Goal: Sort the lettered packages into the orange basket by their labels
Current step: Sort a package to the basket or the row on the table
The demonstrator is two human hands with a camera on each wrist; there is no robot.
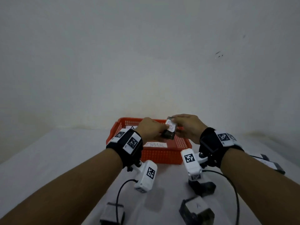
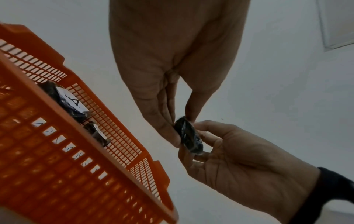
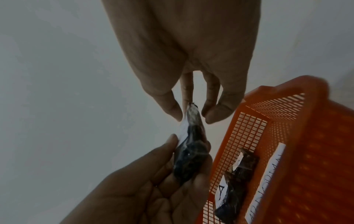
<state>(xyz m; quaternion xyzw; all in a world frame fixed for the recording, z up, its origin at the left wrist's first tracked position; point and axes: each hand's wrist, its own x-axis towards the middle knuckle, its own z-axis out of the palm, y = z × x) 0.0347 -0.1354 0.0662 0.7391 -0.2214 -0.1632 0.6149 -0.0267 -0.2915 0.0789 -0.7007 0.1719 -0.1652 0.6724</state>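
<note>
Pinching package B between both hands, left hand, right hand, above orange basket

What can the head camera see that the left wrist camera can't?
Only the head view shows the letter B on the white label of the packet held up by both hands, plus more packets waiting on the table, one marked A. Only the left wrist view shows a packet marked A already lying inside the basket against its wall. Both show the left hand, the right hand and the orange basket.
</note>
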